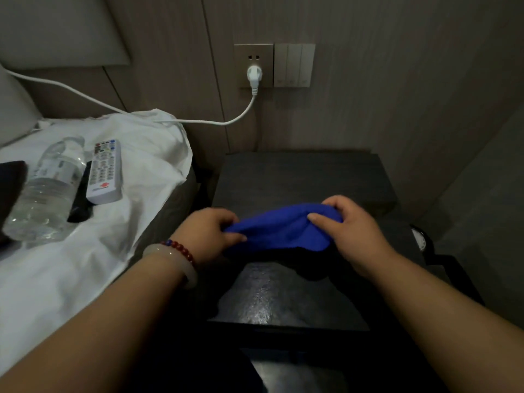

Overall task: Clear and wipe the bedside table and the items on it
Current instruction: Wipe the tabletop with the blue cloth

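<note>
A blue cloth [279,229] hangs bunched between both my hands just above the dark bedside table [306,177]. My left hand [211,232] pinches its left end, and my right hand [350,229] grips its right end. The table top carries nothing besides the cloth's shadow; its near part [269,302] glistens. On the white bed sheet [85,265] to the left lie a clear water bottle [48,188], a white remote [105,171], a black remote [82,199] partly under it, and a dark flat object [10,191] at the frame's edge.
A white plug [253,75] sits in the wall socket above the table, and its cable [113,109] runs left over the bed. Wall switches [293,65] are beside it. The wall stands close on the right. A dark object [422,239] lies right of the table.
</note>
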`<state>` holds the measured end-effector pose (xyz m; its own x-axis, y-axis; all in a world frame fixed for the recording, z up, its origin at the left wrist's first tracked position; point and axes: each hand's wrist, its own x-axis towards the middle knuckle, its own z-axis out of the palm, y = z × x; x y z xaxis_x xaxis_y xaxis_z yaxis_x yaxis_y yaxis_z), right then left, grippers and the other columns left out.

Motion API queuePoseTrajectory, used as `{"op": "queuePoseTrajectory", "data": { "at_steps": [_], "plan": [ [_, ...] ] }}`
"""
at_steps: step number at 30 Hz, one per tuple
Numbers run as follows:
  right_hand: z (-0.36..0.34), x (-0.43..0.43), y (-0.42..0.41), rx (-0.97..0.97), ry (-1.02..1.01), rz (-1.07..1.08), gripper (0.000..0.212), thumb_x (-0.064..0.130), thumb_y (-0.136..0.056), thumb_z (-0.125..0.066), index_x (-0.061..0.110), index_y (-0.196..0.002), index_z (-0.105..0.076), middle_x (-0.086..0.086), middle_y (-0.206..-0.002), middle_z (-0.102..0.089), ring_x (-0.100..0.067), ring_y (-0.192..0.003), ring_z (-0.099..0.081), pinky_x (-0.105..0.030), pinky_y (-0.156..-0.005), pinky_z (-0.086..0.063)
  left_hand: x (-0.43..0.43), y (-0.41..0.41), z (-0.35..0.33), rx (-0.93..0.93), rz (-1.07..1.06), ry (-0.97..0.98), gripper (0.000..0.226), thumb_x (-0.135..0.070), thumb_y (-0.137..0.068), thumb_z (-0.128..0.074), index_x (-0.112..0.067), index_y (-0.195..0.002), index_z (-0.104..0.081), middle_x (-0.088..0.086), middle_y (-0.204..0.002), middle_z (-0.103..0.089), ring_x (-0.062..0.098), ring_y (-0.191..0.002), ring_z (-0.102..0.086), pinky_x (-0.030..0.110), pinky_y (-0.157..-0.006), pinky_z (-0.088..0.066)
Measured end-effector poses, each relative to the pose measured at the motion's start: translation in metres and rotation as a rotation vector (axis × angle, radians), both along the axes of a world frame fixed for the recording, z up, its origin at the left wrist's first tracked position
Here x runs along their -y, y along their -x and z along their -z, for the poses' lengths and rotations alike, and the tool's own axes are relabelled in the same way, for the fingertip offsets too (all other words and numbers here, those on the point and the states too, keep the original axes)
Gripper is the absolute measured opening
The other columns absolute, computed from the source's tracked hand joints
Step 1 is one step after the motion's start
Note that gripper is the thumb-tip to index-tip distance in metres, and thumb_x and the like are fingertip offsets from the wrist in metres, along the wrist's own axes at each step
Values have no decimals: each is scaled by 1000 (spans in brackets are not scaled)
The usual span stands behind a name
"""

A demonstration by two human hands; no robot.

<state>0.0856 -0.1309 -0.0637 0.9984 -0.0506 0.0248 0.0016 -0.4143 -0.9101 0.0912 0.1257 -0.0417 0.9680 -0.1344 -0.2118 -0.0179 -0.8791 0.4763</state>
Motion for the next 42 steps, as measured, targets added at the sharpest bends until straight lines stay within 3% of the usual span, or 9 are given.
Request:
{"op": "queuePoseTrajectory", "data": {
  "at_steps": [8,10,13,16,22,27,31,36,42],
  "plan": [
    [-32,38,0,2,22,63,17,25,-81,-76,19,-78,-60,1,-75,-64,-16,-72,-61,-32,-61,-46,17,1,-33,237,-49,194,8,-28,-91,-63,-27,-95,-69,-10,-85,-68,1,-82,-62,17,-70,-44],
    [-36,43,2,-17,63,85,20,27,-82,-75,15,-84,-59,-5,-80,-65,-20,-75,-62,-40,-66,-50,20,4,-34,240,-24,214,13,-27,-94,-58,-27,-100,-69,-9,-88,-67,1,-83,-61,16,-71,-43],
    [-42,46,5,-59,53,73,21,24,-79,-77,21,-96,-63,3,-93,-66,-13,-85,-65,-32,-71,-55,24,5,-33,239,-26,246,13,-26,-97,-53,-28,-101,-66,-12,-90,-63,0,-84,-58,16,-71,-40],
    [-44,48,7,-117,58,31,16,25,-81,-76,23,-95,-69,4,-94,-68,-12,-88,-66,-32,-75,-56,26,6,-28,218,-55,253,15,-26,-99,-48,-27,-102,-63,-11,-93,-61,1,-86,-57,14,-70,-40],
    [-46,51,13,-94,172,24,11,36,-92,-62,24,-92,-62,2,-88,-65,-13,-80,-62,-28,-62,-44,30,13,-25,144,-107,352,12,-30,-96,-53,-27,-99,-64,-9,-92,-63,7,-84,-62,26,-73,-52],
    [-38,61,19,-160,153,16,12,30,-84,-74,24,-88,-64,5,-83,-67,-10,-77,-63,-23,-60,-42,30,15,-17,-76,-253,510,6,-28,-89,-65,-26,-94,-68,-1,-94,-69,17,-86,-67,37,-75,-59],
    [-16,69,34,-288,343,-32,27,21,-76,-82,20,-97,-65,1,-88,-69,-14,-82,-62,-23,-65,-47,29,21,15,-230,-262,320,12,-19,-85,-71,-23,-95,-66,1,-97,-69,16,-89,-66,33,-83,-55],
    [19,60,57,-295,695,-101,50,19,-84,-71,23,-130,-52,-7,-124,-59,-24,-111,-58,-33,-91,-48,44,41,57,-50,-209,91,33,-19,-84,-68,-18,-117,-63,6,-119,-64,21,-109,-61,27,-97,-45],
    [25,57,60,-231,666,35,58,26,-90,-64,23,-142,-41,-9,-133,-49,-27,-115,-55,-40,-93,-49,58,54,43,151,-18,-164,51,-37,-92,-54,-34,-141,-42,-3,-152,-30,22,-139,-27,41,-114,-30]
  ]
}}
